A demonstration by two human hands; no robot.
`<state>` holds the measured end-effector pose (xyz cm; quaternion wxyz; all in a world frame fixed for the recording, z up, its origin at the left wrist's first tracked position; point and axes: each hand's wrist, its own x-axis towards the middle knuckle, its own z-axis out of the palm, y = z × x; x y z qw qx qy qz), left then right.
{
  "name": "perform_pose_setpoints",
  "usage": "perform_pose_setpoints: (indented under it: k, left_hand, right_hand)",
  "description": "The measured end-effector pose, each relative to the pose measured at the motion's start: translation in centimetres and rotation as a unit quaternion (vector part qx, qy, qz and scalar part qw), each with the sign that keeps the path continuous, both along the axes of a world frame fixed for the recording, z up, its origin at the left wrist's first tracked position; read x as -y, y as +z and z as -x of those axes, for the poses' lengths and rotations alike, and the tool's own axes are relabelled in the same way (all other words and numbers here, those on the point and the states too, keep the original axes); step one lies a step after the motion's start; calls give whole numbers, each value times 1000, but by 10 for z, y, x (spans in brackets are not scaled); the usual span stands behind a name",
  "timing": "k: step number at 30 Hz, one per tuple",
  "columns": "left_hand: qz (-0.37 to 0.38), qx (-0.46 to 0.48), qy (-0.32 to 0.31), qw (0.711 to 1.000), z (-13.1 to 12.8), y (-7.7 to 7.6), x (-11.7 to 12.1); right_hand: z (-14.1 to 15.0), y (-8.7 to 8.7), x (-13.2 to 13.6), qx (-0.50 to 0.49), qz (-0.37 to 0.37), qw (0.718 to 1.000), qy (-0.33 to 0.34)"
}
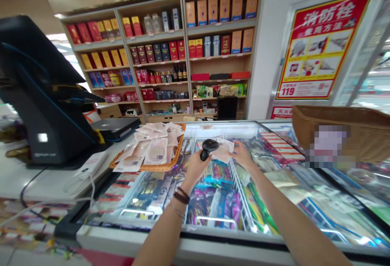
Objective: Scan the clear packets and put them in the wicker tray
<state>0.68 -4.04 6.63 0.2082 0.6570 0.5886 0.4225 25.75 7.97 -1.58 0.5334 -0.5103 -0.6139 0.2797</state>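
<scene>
Being gripped in the left hand (195, 167), a barcode scanner (209, 149) is held near a pale packet (224, 150) pinched by the right hand (242, 155), above a glass-topped freezer (183, 239) of packaged goods (213, 205), beside a wicker tray (145, 167) of pouches (157, 151).

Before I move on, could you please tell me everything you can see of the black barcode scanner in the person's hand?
The black handheld barcode scanner looks like smooth plastic, with a rounded head above a narrower grip. The left hand wraps the grip, holding it tilted in the air above a chest freezer. Its head appears to face right, toward a pale packet at the right hand, very close to it. No cable can be made out, and the trigger and scanning window are hidden.
</scene>
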Motion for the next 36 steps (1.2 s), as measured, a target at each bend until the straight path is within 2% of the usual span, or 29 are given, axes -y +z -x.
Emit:
perform_pose_setpoints:
  k: [3, 5, 17, 26, 33, 36]
  left_hand:
    - [-2, -2, -25, 1000, -1, -8, 0]
    - [-10, 3, -39, 999, -1, -10, 1]
    - [-9, 44, -47, 998, -2, -9, 3]
    - [-21, 51, -60, 997, 0, -12, 3]
    - [-41, 61, -59, 996, -1, -6, 8]
    - [-42, 68, -39, 996, 3, -2, 9]
  right_hand:
    - [0, -4, -3, -125, 17, 992, 25]
    - [0, -3, -3, -154, 12, 988, 14]
    - [5, 10, 10, -115, -51, 992, 13]
    - [4, 9, 8, -120, -53, 991, 10]
    - [5, 11, 11, -154, -27, 988, -4]
    - [3, 8, 9, -192, -2, 981, -23]
